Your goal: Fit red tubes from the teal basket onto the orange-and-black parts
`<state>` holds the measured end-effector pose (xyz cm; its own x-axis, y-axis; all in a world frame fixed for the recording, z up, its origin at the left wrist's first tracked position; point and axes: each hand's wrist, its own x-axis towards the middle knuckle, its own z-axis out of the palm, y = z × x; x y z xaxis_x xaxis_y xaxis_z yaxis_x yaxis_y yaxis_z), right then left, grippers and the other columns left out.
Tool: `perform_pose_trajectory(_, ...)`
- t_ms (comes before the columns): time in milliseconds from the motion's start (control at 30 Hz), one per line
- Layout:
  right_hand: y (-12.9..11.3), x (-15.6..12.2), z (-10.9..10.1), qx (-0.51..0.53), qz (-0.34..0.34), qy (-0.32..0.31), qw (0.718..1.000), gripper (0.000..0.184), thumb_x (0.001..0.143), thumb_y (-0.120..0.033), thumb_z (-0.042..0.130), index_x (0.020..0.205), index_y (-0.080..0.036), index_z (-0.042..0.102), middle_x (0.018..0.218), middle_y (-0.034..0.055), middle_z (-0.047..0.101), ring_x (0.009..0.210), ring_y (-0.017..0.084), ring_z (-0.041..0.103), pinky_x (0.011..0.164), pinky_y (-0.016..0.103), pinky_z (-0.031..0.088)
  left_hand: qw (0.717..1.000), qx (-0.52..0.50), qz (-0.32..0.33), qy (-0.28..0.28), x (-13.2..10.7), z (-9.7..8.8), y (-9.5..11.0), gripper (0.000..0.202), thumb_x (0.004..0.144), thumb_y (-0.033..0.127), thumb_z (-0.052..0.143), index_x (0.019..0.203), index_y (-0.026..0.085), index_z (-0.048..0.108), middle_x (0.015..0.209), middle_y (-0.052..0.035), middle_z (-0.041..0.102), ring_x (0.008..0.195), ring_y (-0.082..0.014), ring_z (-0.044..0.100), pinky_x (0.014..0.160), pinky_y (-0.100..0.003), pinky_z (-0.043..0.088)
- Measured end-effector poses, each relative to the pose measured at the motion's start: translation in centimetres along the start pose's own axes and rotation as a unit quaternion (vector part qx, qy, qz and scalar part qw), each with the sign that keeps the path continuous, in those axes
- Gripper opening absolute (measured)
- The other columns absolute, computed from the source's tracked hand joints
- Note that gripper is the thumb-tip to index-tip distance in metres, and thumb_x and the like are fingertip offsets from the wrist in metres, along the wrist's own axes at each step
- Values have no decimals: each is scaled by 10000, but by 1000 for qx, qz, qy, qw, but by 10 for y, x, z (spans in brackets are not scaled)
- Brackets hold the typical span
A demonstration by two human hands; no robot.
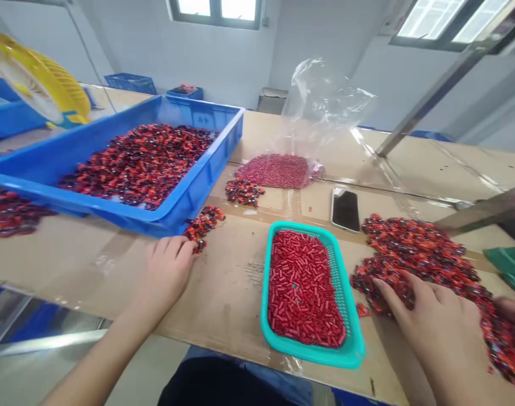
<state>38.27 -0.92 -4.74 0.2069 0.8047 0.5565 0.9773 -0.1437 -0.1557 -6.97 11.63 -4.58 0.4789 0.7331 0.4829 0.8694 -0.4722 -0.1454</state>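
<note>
My left hand (168,262) rests on the table by the near corner of a blue crate, fingers curled together. Its fingertips touch a small heap of shiny red-and-black plastic pieces (204,223); what they pinch, if anything, is hidden. On the right, my right hand (439,321) reaches into a long pile of the same red-and-black pieces (413,242), thumb and fingers curved around a clump. Between my hands stands a turquoise basket (354,332) of short red tubes (303,287).
The blue crate (211,175) holds many red-and-black pieces. Behind the basket are a clear bag (278,169) of red tubes, another small heap (243,193) and a phone (345,210). A yellow fan (41,79) stands left. Another person's hand (513,310) touches the pile's right side. Metal posts (430,101) rise right.
</note>
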Motion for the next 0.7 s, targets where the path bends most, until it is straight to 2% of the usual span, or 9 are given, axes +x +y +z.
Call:
perform_pose_trajectory(67, -16, 2, 0, -17, -16, 17, 1000, 617, 1018, -626, 460, 1125, -78, 725, 920, 232, 688, 888, 407, 616, 799, 574, 450, 1000, -2, 15, 10, -2, 4, 0, 151, 1004, 165, 551, 982, 142, 698, 997, -163, 742, 891, -363, 651, 757, -451, 416)
perform_pose_trajectory(100, -27, 2, -1, -5, -39, 10, 999, 562, 1036, -584, 471, 1142, -86, 711, 970, 227, 704, 928, 388, 631, 821, 545, 469, 1000, -5, 23, 16, -2, 5, 0, 151, 1006, 164, 550, 980, 144, 697, 1008, -161, 748, 909, -364, 656, 764, -451, 417)
perform_pose_trajectory(167, -51, 0, -3, 40, -101, -32, 994, 424, 1084, -492, 438, 1135, -163, 700, 1038, 157, 732, 979, 307, 652, 854, 448, 499, 999, -17, 37, 26, -3, 10, -1, 150, 1011, 150, 547, 983, 155, 694, 1034, -145, 766, 952, -357, 673, 785, -446, 425)
perform_pose_trajectory(267, -88, -2, -4, 87, -186, -112, 972, 335, 1120, -383, 403, 1083, -260, 712, 1001, 43, 749, 954, 221, 649, 834, 354, 478, 997, -46, 50, 43, -2, 14, -3, 164, 1010, 120, 543, 996, 178, 696, 1052, -109, 795, 987, -334, 703, 801, -431, 441)
perform_pose_trajectory(367, -110, 0, 0, 85, -220, -154, 960, 296, 1099, -280, 472, 962, -258, 733, 887, 20, 733, 861, 217, 624, 770, 360, 414, 992, -92, 40, 70, 2, 12, -3, 166, 1012, 134, 554, 958, 197, 697, 1004, -89, 808, 968, -309, 732, 808, -419, 467)
perform_pose_trajectory(467, -115, 3, 9, 80, -232, -169, 955, 327, 1074, -195, 494, 829, -230, 707, 802, 30, 687, 784, 215, 590, 715, 363, 374, 982, -164, 19, 91, 6, 0, 4, 132, 1012, 165, 571, 938, 206, 673, 1000, -87, 793, 974, -274, 748, 862, -407, 528)
perform_pose_trajectory(533, -112, 4, 14, 84, -236, -171, 953, 343, 1076, -186, 469, 816, -218, 691, 800, 42, 669, 781, 222, 579, 709, 364, 374, 971, -220, 5, 92, 7, -10, 14, 85, 997, 147, 587, 967, 208, 639, 1007, -77, 774, 969, -235, 750, 876, -372, 571)
perform_pose_trajectory(633, -107, 5, 17, 110, -229, -160, 954, 362, 1097, -233, 422, 826, -208, 660, 801, 57, 663, 773, 228, 579, 692, 361, 398, 952, -292, -8, 92, 4, -27, 36, 94, 986, 132, 601, 1012, 222, 597, 960, -36, 750, 915, -179, 751, 848, -305, 612)
perform_pose_trajectory(700, -108, 5, 12, 145, -214, -155, 953, 333, 1106, -282, 425, 849, -210, 626, 793, 52, 665, 742, 214, 590, 666, 343, 435, 937, -338, -9, 86, 2, -38, 52, 85, 1005, 165, 600, 1066, 224, 596, 927, -18, 740, 871, -155, 751, 818, -272, 625)
